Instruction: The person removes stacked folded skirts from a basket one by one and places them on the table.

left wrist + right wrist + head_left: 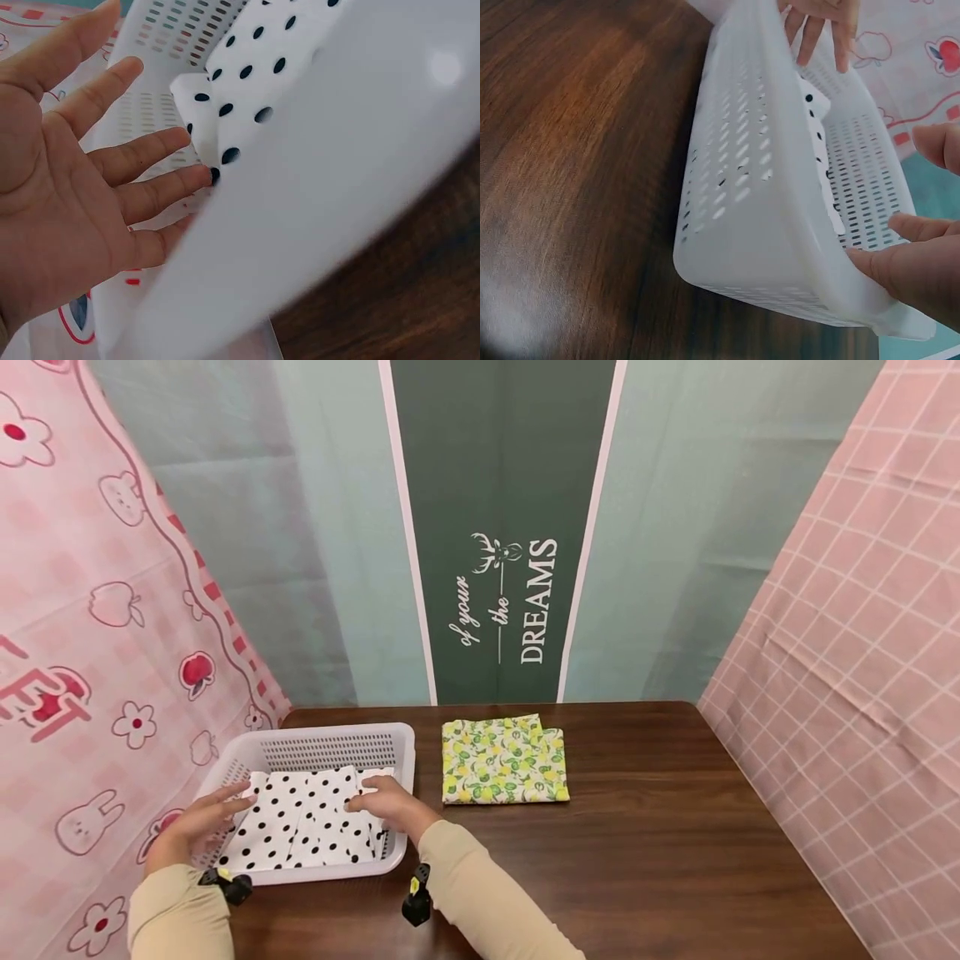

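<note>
A folded white cloth with black polka dots (300, 818) lies inside a white perforated plastic basket (407, 752) at the left of the table. My left hand (206, 818) is over the basket's left side, its fingers spread and nearly straight beside the cloth. In the left wrist view the palm of that left hand (67, 172) shows, holding nothing. Over the basket's right side is my right hand (390, 802), fingers extended above the cloth's right edge. The right wrist view shows the fingers (915, 259) by the basket rim, with nothing gripped.
A folded cloth with a lemon print (502, 760) lies right of the basket on the dark wooden table (637, 860). Pink printed curtains (135, 610) hang close to the basket's left, and a green and teal backdrop (495, 485) stands behind the table.
</note>
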### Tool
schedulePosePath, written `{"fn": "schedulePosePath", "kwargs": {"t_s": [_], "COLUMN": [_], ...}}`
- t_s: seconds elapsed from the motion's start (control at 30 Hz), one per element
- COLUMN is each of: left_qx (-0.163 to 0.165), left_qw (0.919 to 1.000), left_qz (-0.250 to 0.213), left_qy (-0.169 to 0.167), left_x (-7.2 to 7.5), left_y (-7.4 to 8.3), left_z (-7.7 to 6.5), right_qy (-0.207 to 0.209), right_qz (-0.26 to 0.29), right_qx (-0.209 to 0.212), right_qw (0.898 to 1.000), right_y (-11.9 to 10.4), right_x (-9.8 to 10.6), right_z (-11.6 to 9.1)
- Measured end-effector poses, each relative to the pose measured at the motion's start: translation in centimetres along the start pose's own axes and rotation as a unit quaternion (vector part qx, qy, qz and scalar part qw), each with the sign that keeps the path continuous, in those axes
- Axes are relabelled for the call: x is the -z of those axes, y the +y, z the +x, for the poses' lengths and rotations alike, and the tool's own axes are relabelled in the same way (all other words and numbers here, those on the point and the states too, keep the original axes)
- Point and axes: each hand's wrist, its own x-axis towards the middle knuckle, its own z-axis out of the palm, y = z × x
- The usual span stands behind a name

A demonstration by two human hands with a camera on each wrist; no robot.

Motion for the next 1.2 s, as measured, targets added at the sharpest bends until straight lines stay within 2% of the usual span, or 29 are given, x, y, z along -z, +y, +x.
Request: {"fn": "schedulePosePath", "kwargs": {"t_s": [0.13, 0.37, 0.47, 0.6, 0.77, 0.87, 1.07, 1.2], "left_qx": [0.012, 0.010, 0.000, 0.002, -0.007, -0.009, 0.024, 0.024], "left_qw": [0.9999, 0.9999, 0.9999, 0.9997, 0.9996, 0.9990, 0.9997, 0.9994], "left_qz": [-0.008, -0.011, -0.014, -0.024, 0.028, 0.043, -0.010, -0.023], "left_qy": [0.000, 0.006, -0.001, -0.009, -0.001, -0.003, -0.002, 0.001], "left_x": [-0.1, -0.3, -0.6, -1.0, -1.3, -1.4, -1.4, -1.4], "left_y": [-0.6, -0.8, -0.6, -0.3, 0.2, 0.5, 0.3, -0.3], "left_z": [0.2, 0.4, 0.6, 1.0, 1.5, 1.8, 1.7, 1.7], "right_qy": [0.027, 0.053, 0.067, 0.077, 0.064, 0.058, 0.047, 0.050], "right_qz": [-0.017, -0.045, -0.040, -0.039, -0.045, -0.052, -0.060, -0.063], "right_qx": [0.003, 0.020, 0.012, -0.004, -0.023, -0.035, -0.038, -0.054], "right_qw": [0.999, 0.997, 0.997, 0.996, 0.997, 0.996, 0.996, 0.995], "right_y": [0.6, 1.4, 1.6, 1.8, 2.1, 2.1, 1.9, 2.1], "right_x": [-0.9, -2.3, -2.7, -2.9, -2.7, -2.6, -2.9, -3.3], "right_z": [0.4, 0.6, 0.5, 0.6, 0.9, 0.8, 0.6, 0.5]}}
